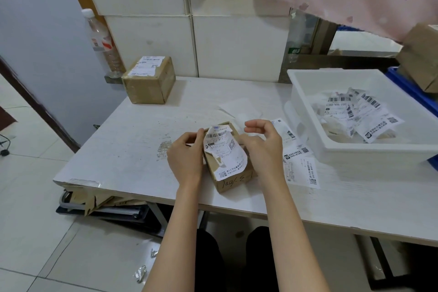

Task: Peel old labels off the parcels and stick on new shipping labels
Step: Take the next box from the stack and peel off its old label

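Centrally, parcel (231, 168) between left hand (186, 156) and right hand (263, 147)

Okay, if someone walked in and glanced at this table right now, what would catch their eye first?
Probably the small cardboard box at the near edge of the table, held between the left hand and right hand, its label torn and partly lifted. Next, the white bin on the right with its heap of peeled labels. A second taped box sits at the far left corner.
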A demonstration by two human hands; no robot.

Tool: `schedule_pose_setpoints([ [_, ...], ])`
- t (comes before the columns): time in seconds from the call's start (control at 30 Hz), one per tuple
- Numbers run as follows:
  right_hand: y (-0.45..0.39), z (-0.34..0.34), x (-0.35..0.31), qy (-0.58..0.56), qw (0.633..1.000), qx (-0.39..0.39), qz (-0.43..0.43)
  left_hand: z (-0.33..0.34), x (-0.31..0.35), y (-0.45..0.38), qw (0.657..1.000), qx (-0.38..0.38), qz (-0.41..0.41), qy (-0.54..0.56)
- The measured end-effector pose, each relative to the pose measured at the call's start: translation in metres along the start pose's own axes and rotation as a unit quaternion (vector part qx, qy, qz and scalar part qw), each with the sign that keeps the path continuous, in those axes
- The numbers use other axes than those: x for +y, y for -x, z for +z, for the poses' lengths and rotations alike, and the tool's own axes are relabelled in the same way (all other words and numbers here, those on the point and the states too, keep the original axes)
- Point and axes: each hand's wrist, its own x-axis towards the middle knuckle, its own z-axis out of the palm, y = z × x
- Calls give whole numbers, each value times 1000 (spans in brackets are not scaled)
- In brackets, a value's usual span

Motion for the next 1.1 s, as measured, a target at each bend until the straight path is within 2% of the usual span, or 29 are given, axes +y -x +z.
schedule_pose_setpoints([
  [0.1,-3,-4,7,16,999,35,19,0,-1,-1,1000,-3,-5,-2],
  [0.2,-4,-4,9,69,997,11,-23,0,-2,0,1000,-5,-5,-3],
  [0.3,-11,1,2,118,983,-103,-93,0,-1,1,1000,-2,-3,-1],
  [0.4,-17,17,-5,236,926,-234,-181,-1,1,2,1000,-7,2,1],
  [0.47,-19,26,-8,296,898,-277,-170,-2,1,2,1000,-10,3,5],
  [0.53,-22,26,-9,342,884,-280,-156,-2,1,2,1000,-10,4,10],
  [0.67,-26,15,-7,410,856,-234,-211,-1,1,2,1000,-10,-1,-3],
  [0.73,-27,10,-3,409,859,-216,-218,0,1,2,1000,-6,-1,-13],
  [0.9,-23,2,8,333,899,-177,-223,-1,3,4,1000,-1,6,-14],
  [1.1,-20,-1,15,277,928,-163,-188,-1,3,4,1000,4,10,-15],
])
